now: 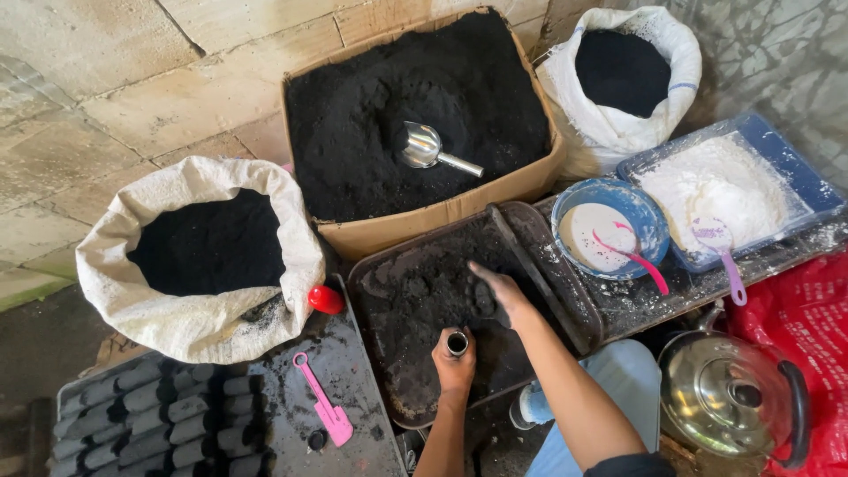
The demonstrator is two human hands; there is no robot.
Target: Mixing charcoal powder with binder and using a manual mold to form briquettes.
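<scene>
My left hand grips a short metal tube held upright, its open end facing up, over a dark tray of black powder mix. My right hand reaches into that tray just above the tube, fingers bent and scooping black powder. Both hands are smeared with black dust.
A cardboard box of black powder holds a metal scoop. White sacks of black powder stand left and back right. A blue bowl, blue tray of white powder, kettle, pink spatula and black cylinders surround.
</scene>
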